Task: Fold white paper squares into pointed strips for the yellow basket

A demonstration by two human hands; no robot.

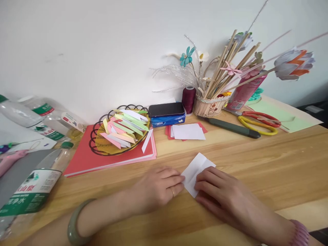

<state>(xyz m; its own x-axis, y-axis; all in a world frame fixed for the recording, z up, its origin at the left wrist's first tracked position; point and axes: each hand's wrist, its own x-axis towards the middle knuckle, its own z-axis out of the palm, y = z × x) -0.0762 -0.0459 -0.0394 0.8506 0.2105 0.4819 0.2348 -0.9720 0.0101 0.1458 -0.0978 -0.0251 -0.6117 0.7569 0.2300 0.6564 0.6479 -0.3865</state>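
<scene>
A small piece of white paper [196, 167] with a crease across it lies at a slant on the wooden table. From the left, my left hand [164, 184] meets its edge with the fingers together and curled, the thumb out of sight. My right hand [220, 191] grips the paper's right side with bent fingers that cover part of it. Beyond the paper is a small stack of white and red paper slips [188, 132]. Folded strips of coloured paper [125, 128] fill a yellow wicker basket [102, 148] farther left.
Red paper sheets [84, 159] lie under the basket. Plastic bottles [38, 188] crowd the left. Along the wall are a phone [167, 109] on a blue tissue pack, maroon thread [189, 99] and a stick-filled pot [208, 106]. A dark green cutter [233, 127] and scissors [258, 123] lie right.
</scene>
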